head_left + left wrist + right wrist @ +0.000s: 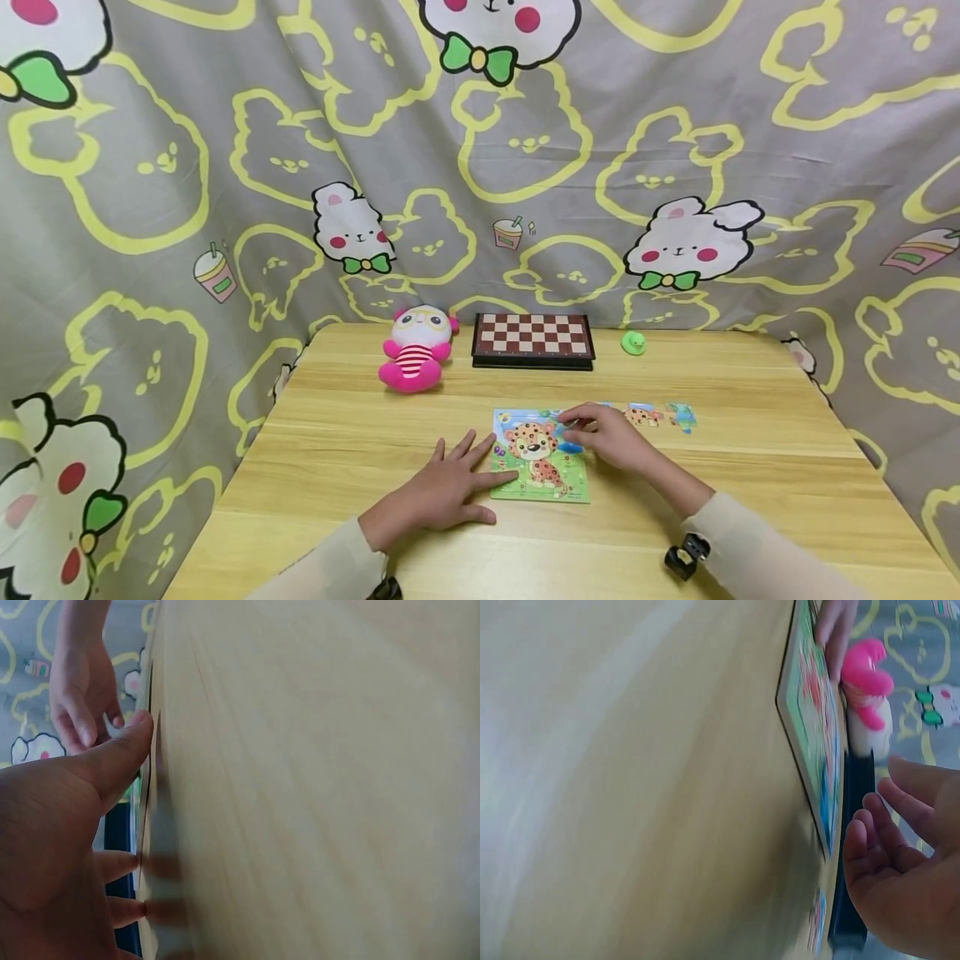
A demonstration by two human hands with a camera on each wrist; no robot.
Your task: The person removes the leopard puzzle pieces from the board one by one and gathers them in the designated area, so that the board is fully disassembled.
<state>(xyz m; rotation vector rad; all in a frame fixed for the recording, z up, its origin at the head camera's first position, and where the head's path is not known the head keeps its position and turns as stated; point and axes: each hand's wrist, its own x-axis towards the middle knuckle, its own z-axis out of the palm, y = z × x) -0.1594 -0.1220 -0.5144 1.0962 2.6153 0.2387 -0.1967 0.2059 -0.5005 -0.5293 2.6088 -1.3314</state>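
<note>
A jigsaw puzzle of a cartoon leopard cub (542,479) lies flat in its board on the wooden table. My left hand (442,492) has its fingers spread at the puzzle's left side, one fingertip overlapping the picture. Over the puzzle's upper right corner is my right hand (611,437), its fingers loosely bent. Nothing shows between thumb and fingers of the right hand (907,840) in the right wrist view. Loose puzzle pieces (681,415) lie beyond it to the right, one with leopard spots (641,414), partly behind the hand.
At the back of the table (337,467) sit a pink and white plush panda (415,350), a brown and cream chessboard box (533,340) and a small green toy duck (633,342). A patterned grey curtain (420,150) hangs around the table's back and sides.
</note>
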